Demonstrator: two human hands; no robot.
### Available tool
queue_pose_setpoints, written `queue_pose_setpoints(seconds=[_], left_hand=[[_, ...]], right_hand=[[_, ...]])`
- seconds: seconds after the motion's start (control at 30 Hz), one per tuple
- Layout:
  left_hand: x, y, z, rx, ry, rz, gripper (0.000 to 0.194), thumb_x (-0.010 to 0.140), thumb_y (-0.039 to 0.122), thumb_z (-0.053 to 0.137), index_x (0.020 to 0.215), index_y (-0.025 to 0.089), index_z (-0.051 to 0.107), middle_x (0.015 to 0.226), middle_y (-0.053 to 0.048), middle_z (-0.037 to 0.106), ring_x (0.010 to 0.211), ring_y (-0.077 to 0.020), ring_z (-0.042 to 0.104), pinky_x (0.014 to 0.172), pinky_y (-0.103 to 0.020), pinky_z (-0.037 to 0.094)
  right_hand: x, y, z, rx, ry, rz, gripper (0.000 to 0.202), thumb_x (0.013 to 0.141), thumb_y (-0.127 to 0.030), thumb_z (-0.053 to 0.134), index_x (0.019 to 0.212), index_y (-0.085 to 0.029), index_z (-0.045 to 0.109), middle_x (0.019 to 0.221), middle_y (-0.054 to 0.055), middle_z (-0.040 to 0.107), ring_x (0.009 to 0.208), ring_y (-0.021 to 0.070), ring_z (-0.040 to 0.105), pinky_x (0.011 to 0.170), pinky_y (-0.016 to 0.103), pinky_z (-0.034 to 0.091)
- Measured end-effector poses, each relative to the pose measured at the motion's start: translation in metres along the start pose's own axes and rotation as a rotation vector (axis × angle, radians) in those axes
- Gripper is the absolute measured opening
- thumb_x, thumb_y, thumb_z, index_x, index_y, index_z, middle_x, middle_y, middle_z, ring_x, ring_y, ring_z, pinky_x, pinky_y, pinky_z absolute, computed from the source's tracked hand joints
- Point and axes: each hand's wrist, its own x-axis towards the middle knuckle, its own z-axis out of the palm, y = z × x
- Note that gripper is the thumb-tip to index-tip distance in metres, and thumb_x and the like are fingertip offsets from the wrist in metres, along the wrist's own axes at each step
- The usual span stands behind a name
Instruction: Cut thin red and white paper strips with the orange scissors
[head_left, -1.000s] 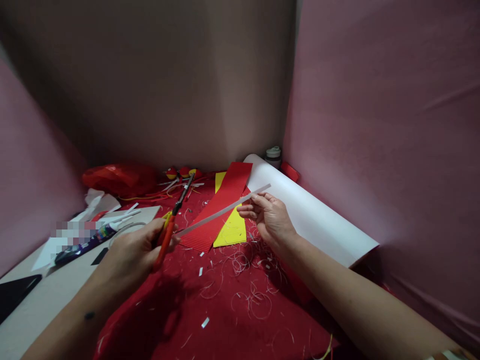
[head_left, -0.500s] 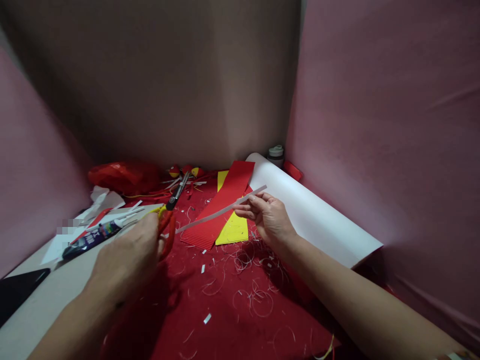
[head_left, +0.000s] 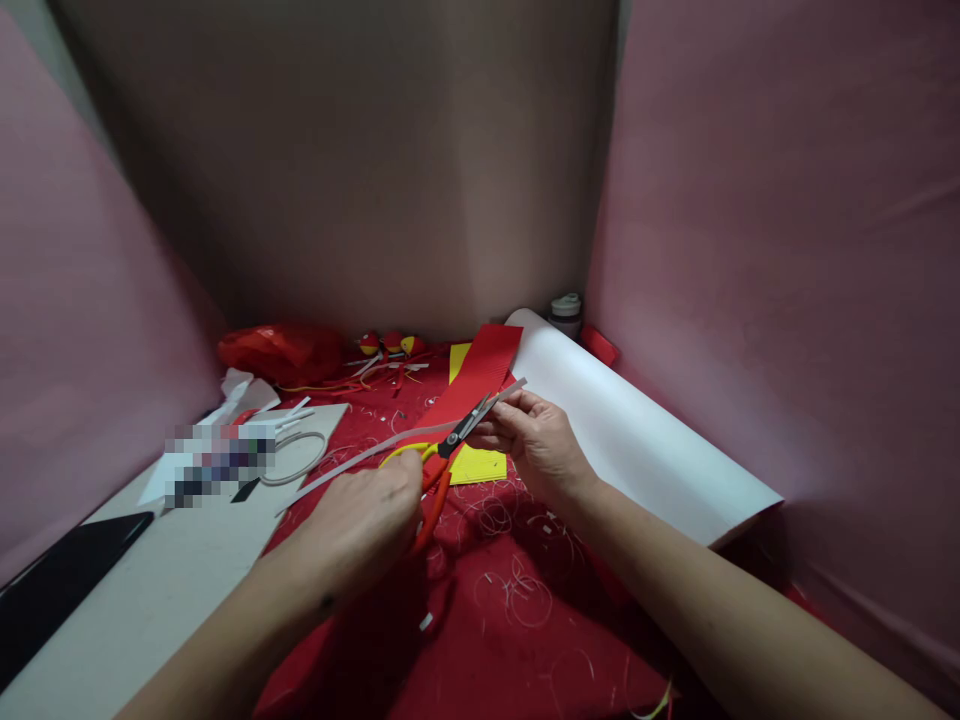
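Left hand (head_left: 379, 500) is curling closed around a pair of metal-bladed scissors (head_left: 452, 445) with red and yellow handles, the blades pointing up toward the right hand (head_left: 538, 432). Right hand is pinching a narrow, pale, flat strip (head_left: 360, 457) near one end, its thumb and fingers drawn together. That strip is stretching above the tabletop (head_left: 480, 685), which is wearing a red covering; its long free part is sagging past the left hand. From where I am standing, the blades are crossing it beside the right fingertips, though I cannot tell whether they are cutting. Beyond the scissors, a red corrugated sheet (head_left: 480, 375) is lying partly over a yellow sheet (head_left: 480, 467). To their right, a large white roll (head_left: 630, 430) is resting aslant. Fine, pale, curled threads (head_left: 517, 592) are lying nearer the person, and a crumpled red plastic bag (head_left: 281, 355) is sitting at the back left.
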Motion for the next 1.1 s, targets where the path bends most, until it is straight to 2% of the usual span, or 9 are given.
queue_pose_setpoints(seconds=[0.07, 0.13, 0.5, 0.7, 1.1], left_hand=[[0.001, 0.001, 0.000, 0.171, -0.063, -0.013, 0.016, 0.080, 0.026, 0.033, 0.085, 0.018, 0.046, 0.083, -0.015, 0.064, 0.072, -0.0321, 0.061, 0.053, -0.034, 0.029], [0.002, 0.001, 0.001, 0.243, -0.085, -0.013, 0.018, 0.081, 0.023, 0.029, 0.088, 0.017, 0.045, 0.086, -0.015, 0.065, 0.075, -0.0333, 0.062, 0.054, -0.035, 0.032], [0.003, 0.003, 0.000, 0.307, -0.143, -0.011, 0.030, 0.080, 0.013, 0.028, 0.102, 0.012, 0.048, 0.091, -0.018, 0.066, 0.085, -0.0335, 0.062, 0.061, -0.039, 0.040], [0.004, -0.003, 0.005, 0.329, -0.102, 0.031, 0.030, 0.078, 0.011, 0.028, 0.098, 0.013, 0.050, 0.078, -0.016, 0.066, 0.076, -0.0344, 0.064, 0.058, -0.040, 0.043], [0.007, -0.011, 0.009, 0.232, -0.118, 0.119, 0.035, 0.079, 0.014, 0.029, 0.107, 0.013, 0.050, 0.074, -0.013, 0.064, 0.071, -0.0300, 0.063, 0.057, -0.036, 0.041]], right_hand=[[-0.001, 0.000, 0.001, -0.002, -0.012, 0.007, 0.011, 0.072, -0.022, 0.063, 0.075, -0.015, 0.054, 0.068, 0.004, 0.068, 0.061, 0.0164, 0.067, 0.066, 0.034, 0.056], [-0.002, 0.000, 0.000, -0.012, -0.027, 0.012, 0.011, 0.072, -0.022, 0.063, 0.075, -0.015, 0.054, 0.069, 0.004, 0.069, 0.061, 0.0161, 0.067, 0.066, 0.034, 0.056], [-0.001, 0.004, -0.003, -0.032, -0.036, 0.035, 0.008, 0.072, -0.019, 0.062, 0.070, -0.015, 0.055, 0.070, 0.005, 0.070, 0.060, 0.0158, 0.067, 0.065, 0.033, 0.056], [-0.002, 0.006, -0.004, -0.033, -0.043, 0.050, 0.008, 0.072, -0.019, 0.061, 0.070, -0.016, 0.054, 0.070, 0.005, 0.070, 0.061, 0.0169, 0.068, 0.066, 0.035, 0.056], [-0.001, 0.007, -0.004, -0.047, -0.039, 0.056, 0.007, 0.072, -0.019, 0.061, 0.071, -0.015, 0.055, 0.068, 0.004, 0.069, 0.059, 0.0164, 0.067, 0.066, 0.034, 0.056]])
